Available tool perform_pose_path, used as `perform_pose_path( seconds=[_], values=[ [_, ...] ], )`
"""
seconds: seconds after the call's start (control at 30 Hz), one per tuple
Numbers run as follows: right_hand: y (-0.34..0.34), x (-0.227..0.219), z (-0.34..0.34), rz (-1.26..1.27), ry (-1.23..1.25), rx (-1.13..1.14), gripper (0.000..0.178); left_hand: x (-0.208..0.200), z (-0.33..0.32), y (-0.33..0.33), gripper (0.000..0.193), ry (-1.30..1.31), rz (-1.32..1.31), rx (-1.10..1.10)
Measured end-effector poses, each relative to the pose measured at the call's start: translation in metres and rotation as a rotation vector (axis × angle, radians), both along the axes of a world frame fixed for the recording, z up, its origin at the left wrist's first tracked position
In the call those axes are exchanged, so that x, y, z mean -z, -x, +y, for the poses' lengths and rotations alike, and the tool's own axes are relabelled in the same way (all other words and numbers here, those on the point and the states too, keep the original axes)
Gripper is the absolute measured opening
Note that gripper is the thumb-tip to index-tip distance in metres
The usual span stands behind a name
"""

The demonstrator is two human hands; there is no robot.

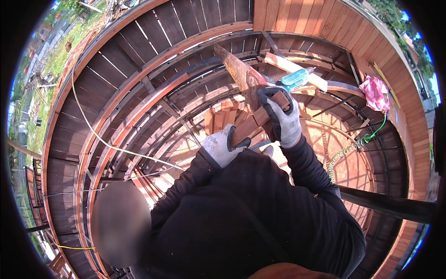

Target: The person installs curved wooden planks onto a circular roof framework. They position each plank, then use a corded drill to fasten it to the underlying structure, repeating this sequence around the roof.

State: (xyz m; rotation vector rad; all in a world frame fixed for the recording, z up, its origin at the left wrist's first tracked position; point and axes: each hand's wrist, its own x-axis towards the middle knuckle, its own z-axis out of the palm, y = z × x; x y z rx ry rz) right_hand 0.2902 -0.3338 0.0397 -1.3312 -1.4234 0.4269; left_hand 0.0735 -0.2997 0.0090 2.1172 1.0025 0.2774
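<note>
A short reddish-brown wooden board (247, 129) is held slantwise in front of my body. My left hand (222, 146), in a white and dark glove, is closed around its lower left end. Up at the other end, my right hand (284, 116), gloved the same way, wraps its fingers round the wood. Just beyond lies a handsaw (234, 69) with a rusty blade and a red part near my right hand. A clear blue bottle (296, 79) rests beside it, by a pale plank (274, 60). Several short wood offcuts (220, 118) sit past my left hand.
Curved metal and wooden framing (139, 109) surrounds me, with gaps down to the ground. A pale hose (109, 145) crosses at left. A green coiled hose (344, 152) and a pink bag or cloth (374, 93) are at right. Another person (121, 223), blurred, is at lower left.
</note>
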Motion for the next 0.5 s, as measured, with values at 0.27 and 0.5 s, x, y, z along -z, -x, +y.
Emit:
perform_pose_path(
  seconds=[0.27, 0.5],
  values=[
    [0.005, 0.002, -0.029, 0.345, 0.064, 0.071, 0.024, 0.004, -0.01, -0.016, 0.06, 0.03, 0.265, 0.16],
    [0.0, 0.002, -0.037, -0.084, -0.27, 0.042, 0.019, 0.013, -0.021, -0.004, 0.05, 0.197, -0.242, 0.019]
  ],
)
